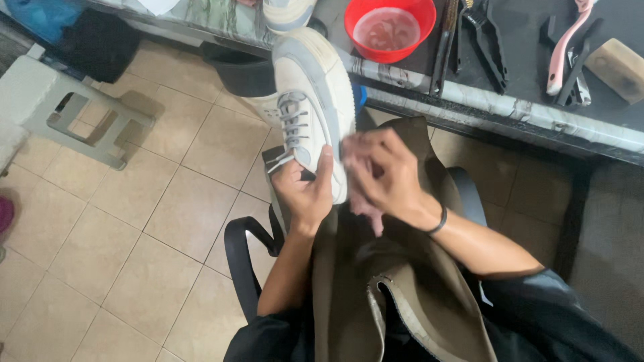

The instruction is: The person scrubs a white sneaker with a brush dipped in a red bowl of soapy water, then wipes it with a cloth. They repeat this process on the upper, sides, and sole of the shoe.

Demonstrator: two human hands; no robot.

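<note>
A white sneaker (pixel 310 100) with grey laces and a grey stripe is held up on its side over my lap. My left hand (pixel 305 191) grips it at the heel end, thumb along the upper. My right hand (pixel 382 171) presses a pale pink cloth (pixel 365 209) against the sneaker's sole edge; the hand is blurred. A black band circles my right wrist. A brown apron (pixel 402 295) covers my lap under both hands.
A red bowl (pixel 389 27) of cloudy water stands on the marble-edged worktop (pixel 510 110) ahead, with black brushes (pixel 479 40), a pink-handled brush (pixel 563 47) and a wooden block (pixel 620 67). A second sneaker (pixel 287 13) lies at the top. A grey plastic stool (pixel 74 107) stands left on the tiled floor. A black chair arm (pixel 241 261) is below.
</note>
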